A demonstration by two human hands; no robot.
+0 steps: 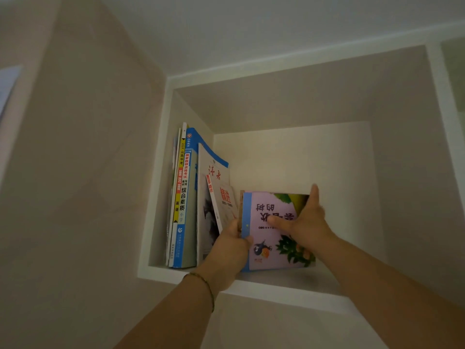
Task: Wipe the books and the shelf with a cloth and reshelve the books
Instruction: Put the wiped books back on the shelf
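Note:
A pink picture book (269, 255) stands upside down inside a white wall shelf cubby (289, 290), its cover facing me. My left hand (232, 245) grips the book's left spine edge, thumb on the cover. My right hand (305, 222) lies flat against the cover, fingers straight and reaching past the top right corner. To the left, several books (183, 197) stand upright against the cubby's left wall, and two thinner ones (221, 197) lean toward them. No cloth is in view.
The cubby's right half (347, 197) behind the pink book holds nothing visible. A second niche edge (453, 76) shows at the far right. A beige wall panel (88, 172) fills the left side, and the ceiling is close above.

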